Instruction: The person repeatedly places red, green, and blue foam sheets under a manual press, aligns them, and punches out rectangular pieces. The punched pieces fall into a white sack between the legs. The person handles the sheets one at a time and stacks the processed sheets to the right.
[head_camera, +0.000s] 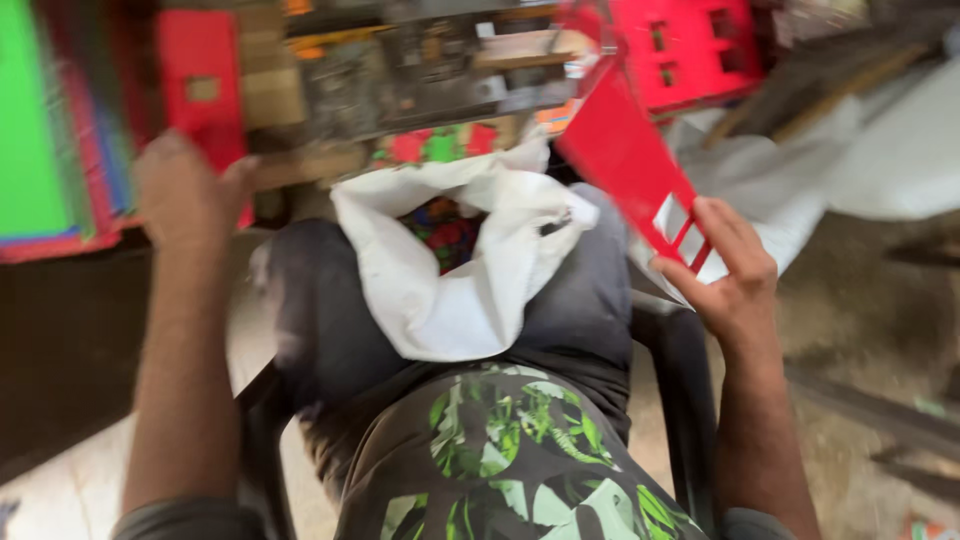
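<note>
The view is blurred by motion, so fine detail is lost. The person sits in a dark plastic chair, whose arms frame the lap on both sides. A white sack rests between the knees, its mouth open and showing small red, green and blue pieces inside. To the left, a stack of coloured sheets, green on top with red and blue edges below, crowds the frame's edge, and a dark surface lies under it. Ahead, a cluttered rack of brownish and grey parts closes off the far side. To the right there is more room: bare dusty floor and a pale cloth or sheet spread beyond the knee.

The right hand holds a flat red plastic panel by its lower corner, thumb on the near face and fingers wrapped behind. The panel slants up and to the left from the hand, ending just over the right side of the sack. It is a long rectangle, bright red, with two pale rectangular cut-outs close to the gripped end. Behind it stands a red crate-like piece with small slots.

The left hand is raised at the left, well apart from the panel, closed around the edge of another red panel with a small square opening.
</note>
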